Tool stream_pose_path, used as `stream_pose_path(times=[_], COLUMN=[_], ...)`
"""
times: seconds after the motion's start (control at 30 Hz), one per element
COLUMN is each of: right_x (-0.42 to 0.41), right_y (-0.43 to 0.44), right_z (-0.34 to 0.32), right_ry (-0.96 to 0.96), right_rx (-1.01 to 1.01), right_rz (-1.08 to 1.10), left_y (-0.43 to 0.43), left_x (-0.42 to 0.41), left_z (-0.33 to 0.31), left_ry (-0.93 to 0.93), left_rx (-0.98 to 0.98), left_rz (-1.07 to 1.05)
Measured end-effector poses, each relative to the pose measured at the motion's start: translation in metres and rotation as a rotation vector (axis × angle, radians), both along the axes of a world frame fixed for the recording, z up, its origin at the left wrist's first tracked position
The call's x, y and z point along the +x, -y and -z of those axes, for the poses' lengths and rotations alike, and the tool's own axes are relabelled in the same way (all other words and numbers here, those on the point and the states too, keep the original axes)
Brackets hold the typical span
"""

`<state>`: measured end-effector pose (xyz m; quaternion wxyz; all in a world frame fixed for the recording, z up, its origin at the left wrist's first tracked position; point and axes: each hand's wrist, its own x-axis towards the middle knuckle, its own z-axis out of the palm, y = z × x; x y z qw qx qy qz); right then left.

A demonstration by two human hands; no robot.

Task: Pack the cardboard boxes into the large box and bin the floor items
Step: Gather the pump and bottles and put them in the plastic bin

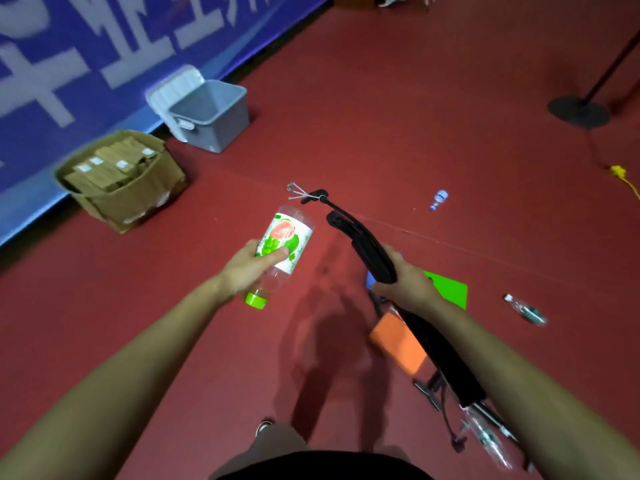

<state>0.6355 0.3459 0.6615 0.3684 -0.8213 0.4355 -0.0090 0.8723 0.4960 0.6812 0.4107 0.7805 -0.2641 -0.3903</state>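
Note:
My left hand (247, 268) grips an empty plastic bottle (284, 244) with a green and white label and a green cap, held cap-down over the red floor. A black litter picker (367, 251) is clasped by its handle in my right hand (407, 284), its metal claw (298, 192) pointing away, with nothing in it. At the left by the wall stands the large cardboard box (138, 199), filled with smaller cardboard boxes (110, 168). Behind it is a grey plastic bin (221, 129) with its lid open.
On the floor lie a small clear bottle (439, 199), a crushed bottle (526, 310), a green sheet (448, 289) and an orange sheet (398, 342). Another clear bottle (488, 441) lies at lower right. A black stand base (578, 110) and yellow cable (625, 178) are at right.

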Motion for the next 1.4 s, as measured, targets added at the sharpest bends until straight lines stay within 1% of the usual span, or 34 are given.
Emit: stream_pose_path(times=[0.2,0.37,0.57,0.7,0.93,1.03,1.13,1.27,1.4], right_x=[0.128,0.205,0.303,0.366,0.476,0.518,0.555,0.605,0.668], right_y=[-0.028,-0.046,-0.031,-0.003,0.081,0.118,0.148,0.174,0.204], right_z=[0.004,0.004,0.008,0.010,-0.003,-0.011,-0.016,-0.012,-0.004], right_ry=[-0.009,-0.019,-0.069,-0.098,-0.077,-0.049,-0.018,-0.018,-0.044], right_rx=[-0.009,0.010,0.016,-0.032,-0.020,-0.038,-0.071,-0.013,0.004], right_rz=[-0.125,-0.242,-0.367,-0.443,-0.500,-0.525,-0.543,-0.523,-0.539], left_y=[-0.068,-0.115,-0.133,-0.116,-0.048,-0.021,0.004,0.032,0.062], left_x=[0.116,0.182,0.254,0.309,0.398,0.432,0.464,0.514,0.579], left_z=[-0.003,-0.006,-0.003,-0.003,-0.013,-0.016,-0.014,-0.007,0.007], left_ry=[-0.023,-0.051,-0.056,-0.043,0.005,0.051,0.053,0.012,0.013], left_rx=[-0.028,-0.045,-0.030,-0.014,0.002,0.026,0.040,0.041,0.050], left_rz=[-0.143,-0.255,-0.350,-0.436,-0.549,-0.561,-0.581,-0.582,-0.564])
